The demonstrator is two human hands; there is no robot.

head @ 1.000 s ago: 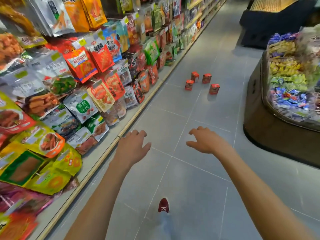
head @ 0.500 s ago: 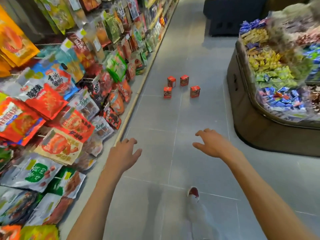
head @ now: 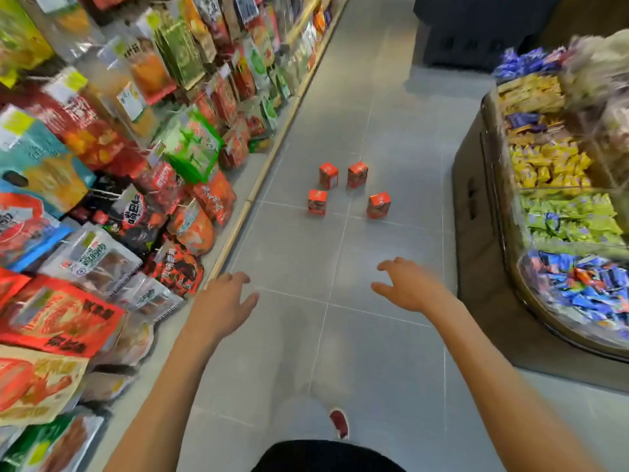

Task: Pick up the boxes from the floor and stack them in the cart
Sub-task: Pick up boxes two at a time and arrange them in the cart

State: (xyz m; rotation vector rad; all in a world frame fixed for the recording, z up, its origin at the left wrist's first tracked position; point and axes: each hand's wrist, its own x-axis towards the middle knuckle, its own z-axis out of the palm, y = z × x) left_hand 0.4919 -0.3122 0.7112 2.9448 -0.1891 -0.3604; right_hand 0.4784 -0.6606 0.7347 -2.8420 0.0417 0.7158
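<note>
A grey tiled floor [head: 374, 352] runs the length of a shop aisle. Along the left stands a shelf rack [head: 245, 212] crowded with snack packets [head: 190, 148] in red, orange and green. On the right a curved brown display stand [head: 476, 240] holds wrapped sweets [head: 578, 291], sorted by colour behind a clear wall. A dark unit [head: 476, 28] stands at the far end.

The four red boxes [head: 317, 202] stand upright on the floor mid-aisle in a loose cluster, two nearer and two farther, none touching, well ahead of both hands. The left grip [head: 221, 301] and the right grip [head: 412, 289] reach forward above the tiles, palms down, fingers spread and relaxed, released and holding nothing.

A red shoe [head: 339, 423] shows between the arms, and a dark garment [head: 326, 454] is cut off by the bottom edge. The nearest packets are blurred and their print is unreadable. The box labels are too small to make out, and both the rack and the stand run out of frame
</note>
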